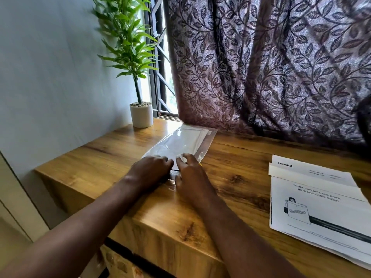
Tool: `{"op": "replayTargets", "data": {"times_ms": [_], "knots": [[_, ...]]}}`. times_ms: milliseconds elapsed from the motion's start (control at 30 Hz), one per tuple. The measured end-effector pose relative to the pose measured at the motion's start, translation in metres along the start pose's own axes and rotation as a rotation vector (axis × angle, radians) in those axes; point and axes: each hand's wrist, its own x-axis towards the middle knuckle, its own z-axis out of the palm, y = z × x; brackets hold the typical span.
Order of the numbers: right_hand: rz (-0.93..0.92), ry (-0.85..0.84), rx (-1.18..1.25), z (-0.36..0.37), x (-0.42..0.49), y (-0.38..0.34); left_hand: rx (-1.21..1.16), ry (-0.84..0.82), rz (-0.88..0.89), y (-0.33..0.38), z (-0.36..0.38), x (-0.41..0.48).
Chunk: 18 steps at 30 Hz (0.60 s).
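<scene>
The clear plastic sleeve (180,141) of white sheets is laid flat on the worktop (230,157), just right of the potted plant (141,115), with its long axis pointed back toward the person. Its end farthest from the plant is pinched by the curled fingers of the left hand (152,169) and the right hand (190,175), both equally near.

far-left corner: green plant (128,43) in white pot (141,116) — upright on wooden desk (230,157) | behind: leaf-print curtain (271,63), window grille (158,57) showing at its left | rt side: printed sheets (321,207) w/ "blinkit" header — flat, overlapping
</scene>
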Motion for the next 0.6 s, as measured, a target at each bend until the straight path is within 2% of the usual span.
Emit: {"op": "replayTargets", "data": {"times_ms": [67, 167, 267, 433, 600], "knots": [[0.012, 0.006, -0.011, 0.001, 0.001, 0.001, -0.018, 0.072, 0.043, 0.000, 0.000, -0.006], [0.028, 0.018, -0.002, 0.005, 0.002, 0.001, -0.104, 0.121, 0.013, -0.001, 0.009, -0.010], [0.028, 0.041, -0.009, 0.004, 0.003, 0.003, -0.125, -0.022, -0.050, -0.007, 0.008, -0.004], [0.029, 0.023, 0.001, 0.003, 0.004, 0.004, -0.032, -0.095, -0.037, -0.007, 0.007, 0.000], [0.027, 0.046, -0.010, 0.007, 0.004, 0.006, 0.090, 0.102, 0.062, -0.008, 0.007, -0.008]]}}
